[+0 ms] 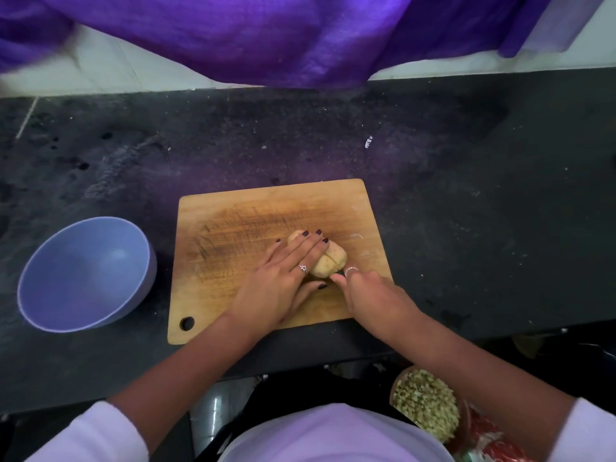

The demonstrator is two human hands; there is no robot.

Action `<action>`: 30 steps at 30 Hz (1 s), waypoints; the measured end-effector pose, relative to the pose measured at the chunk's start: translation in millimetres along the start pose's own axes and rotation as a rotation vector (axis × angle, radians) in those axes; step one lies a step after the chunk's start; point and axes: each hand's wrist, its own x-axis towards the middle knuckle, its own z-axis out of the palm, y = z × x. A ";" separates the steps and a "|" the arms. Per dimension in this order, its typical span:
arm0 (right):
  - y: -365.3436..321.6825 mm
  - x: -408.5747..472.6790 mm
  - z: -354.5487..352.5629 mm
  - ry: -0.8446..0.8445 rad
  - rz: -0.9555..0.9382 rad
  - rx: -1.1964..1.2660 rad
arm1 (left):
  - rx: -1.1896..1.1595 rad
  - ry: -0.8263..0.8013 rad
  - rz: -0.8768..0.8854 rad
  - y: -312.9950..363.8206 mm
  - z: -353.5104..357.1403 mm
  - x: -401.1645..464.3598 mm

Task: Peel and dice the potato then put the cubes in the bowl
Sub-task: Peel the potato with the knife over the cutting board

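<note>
A peeled pale potato lies on the right half of a wooden cutting board. My left hand lies flat over it, fingers straight across its top and thumb against its near side. My right hand is curled just right of the potato, gripping what seems to be a knife; the hand hides almost all of it. A thin cut line crosses the potato. An empty lilac bowl stands on the counter left of the board.
The board sits on a dark, scuffed counter. Purple cloth hangs over the back edge. Below the counter's front edge at the right is a round container of chopped greenish bits.
</note>
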 end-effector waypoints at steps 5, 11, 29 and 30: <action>0.5 -8.7 -10.7 -0.055 0.027 -0.026 | -0.087 0.029 0.024 6.0 6.1 1.9; -5.2 -10.8 -9.0 -0.041 0.040 -0.038 | -0.212 0.120 0.005 13.1 11.3 3.2; -5.3 -8.4 -20.3 -0.184 0.142 0.026 | -0.244 0.133 0.078 5.4 17.0 6.4; -5.6 -8.0 -17.8 -0.175 0.139 0.027 | -0.247 0.144 0.084 6.3 18.3 6.3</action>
